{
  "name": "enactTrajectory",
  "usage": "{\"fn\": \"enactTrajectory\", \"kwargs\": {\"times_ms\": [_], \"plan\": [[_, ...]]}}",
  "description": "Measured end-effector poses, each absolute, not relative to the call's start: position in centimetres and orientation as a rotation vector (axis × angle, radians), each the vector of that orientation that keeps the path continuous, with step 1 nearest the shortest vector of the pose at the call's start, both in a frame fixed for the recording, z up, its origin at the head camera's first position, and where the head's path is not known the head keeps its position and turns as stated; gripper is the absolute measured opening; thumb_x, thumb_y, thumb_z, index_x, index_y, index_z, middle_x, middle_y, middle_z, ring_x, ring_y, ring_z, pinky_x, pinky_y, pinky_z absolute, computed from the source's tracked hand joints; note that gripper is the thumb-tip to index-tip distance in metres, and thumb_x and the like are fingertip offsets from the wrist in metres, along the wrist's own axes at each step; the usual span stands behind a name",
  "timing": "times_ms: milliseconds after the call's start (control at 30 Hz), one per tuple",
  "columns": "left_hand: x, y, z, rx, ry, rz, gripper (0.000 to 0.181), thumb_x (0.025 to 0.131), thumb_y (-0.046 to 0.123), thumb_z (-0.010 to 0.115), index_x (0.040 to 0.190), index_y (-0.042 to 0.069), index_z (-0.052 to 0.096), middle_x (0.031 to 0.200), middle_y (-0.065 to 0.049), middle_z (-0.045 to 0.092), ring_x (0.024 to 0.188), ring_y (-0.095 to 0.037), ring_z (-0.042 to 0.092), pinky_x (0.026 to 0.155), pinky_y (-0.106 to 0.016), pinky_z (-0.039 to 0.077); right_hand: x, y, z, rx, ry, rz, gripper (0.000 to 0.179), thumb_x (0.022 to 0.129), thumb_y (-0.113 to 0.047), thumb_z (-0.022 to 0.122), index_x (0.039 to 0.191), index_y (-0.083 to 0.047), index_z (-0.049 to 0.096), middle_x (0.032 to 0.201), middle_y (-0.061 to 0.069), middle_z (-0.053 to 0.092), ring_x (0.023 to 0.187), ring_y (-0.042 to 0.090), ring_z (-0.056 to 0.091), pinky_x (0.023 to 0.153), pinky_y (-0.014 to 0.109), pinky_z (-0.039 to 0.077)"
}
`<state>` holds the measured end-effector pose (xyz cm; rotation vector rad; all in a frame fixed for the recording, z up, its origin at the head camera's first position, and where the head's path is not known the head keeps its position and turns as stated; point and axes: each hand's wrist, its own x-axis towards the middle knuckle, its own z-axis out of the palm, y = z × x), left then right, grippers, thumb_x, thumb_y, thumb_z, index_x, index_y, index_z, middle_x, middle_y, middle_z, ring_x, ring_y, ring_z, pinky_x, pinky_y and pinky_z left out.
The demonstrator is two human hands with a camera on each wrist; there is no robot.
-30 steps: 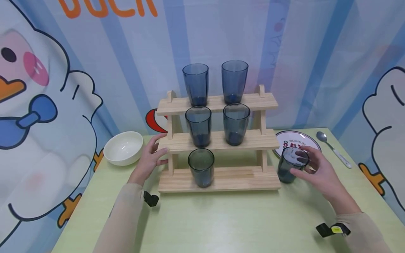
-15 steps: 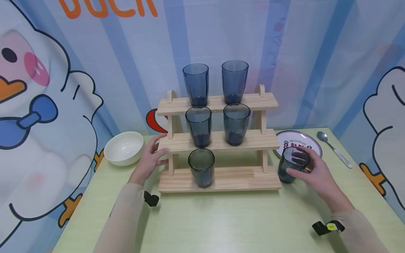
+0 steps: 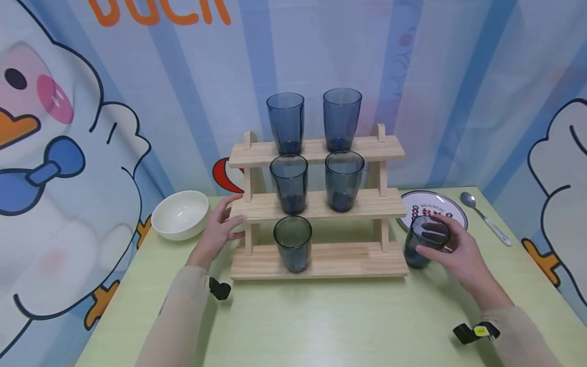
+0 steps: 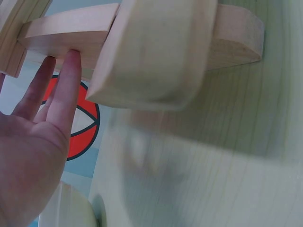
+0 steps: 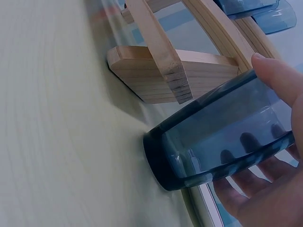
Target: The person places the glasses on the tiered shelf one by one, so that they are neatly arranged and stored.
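My right hand (image 3: 463,255) grips a blue-grey drinking glass (image 3: 415,250), thumb on the near side and fingers round the far side. In the right wrist view the fingers (image 5: 258,172) show along and through the wall of that glass (image 5: 213,132). The glass stands upright on the table, just right of the rack. My left hand (image 3: 215,232) is at the left side of the three-tier wooden rack (image 3: 316,269). Straight fingers (image 4: 66,90) touch its side support in the left wrist view. A single glass (image 3: 293,247) stands on the bottom tier, left of centre.
Two glasses stand on the middle tier (image 3: 317,201) and two on the top tier (image 3: 314,148). A white bowl (image 3: 180,216) sits left of the rack. Behind the held glass lies a printed plate (image 3: 451,206), with a spoon (image 3: 486,219) farther right. A duck-print curtain hangs behind.
My right hand has shifted slightly left and its thumb has come further round the glass. The glass has stayed in place. My left hand has not moved from the rack.
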<state>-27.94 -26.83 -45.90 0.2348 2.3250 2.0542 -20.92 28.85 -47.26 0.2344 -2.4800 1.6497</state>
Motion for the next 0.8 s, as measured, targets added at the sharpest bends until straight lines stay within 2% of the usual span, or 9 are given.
{"fn": "enactTrajectory", "kwargs": {"times_ms": [433,633,800], "plan": [[-28.0,-26.8,-45.9,0.220,2.311,2.058,0.060,0.105,0.020,0.065,0.159,0.028,0.040,0.152,-0.022,0.045,0.130,-0.041,0.055,0.094,-0.056,0.060,-19.8,29.1,-47.1,0.160,-2.505,1.590,0.087,0.091,-0.014,0.085,0.162,-0.008,0.035,0.144,0.014,0.051,0.110,-0.003,0.057,0.084,0.009,0.054],[-27.8,-26.6,-45.6,0.224,2.304,2.063,0.060,0.105,0.020,0.066,0.159,0.027,0.041,0.152,-0.022,0.045,0.130,-0.041,0.054,0.093,-0.057,0.060,-19.1,29.2,-46.4,0.151,-2.473,1.554,0.084,0.090,-0.013,0.085,0.161,-0.013,0.040,0.138,-0.001,0.054,0.109,0.000,0.059,0.082,0.011,0.055],[-27.7,-26.6,-45.6,0.227,2.312,2.058,0.060,0.105,0.021,0.066,0.159,0.027,0.040,0.153,-0.022,0.045,0.130,-0.041,0.054,0.094,-0.057,0.059,-18.4,28.8,-45.3,0.180,-2.364,1.634,0.081,0.089,-0.003,0.083,0.158,-0.016,0.043,0.132,-0.014,0.055,0.111,-0.001,0.060,0.084,0.009,0.055]]}}
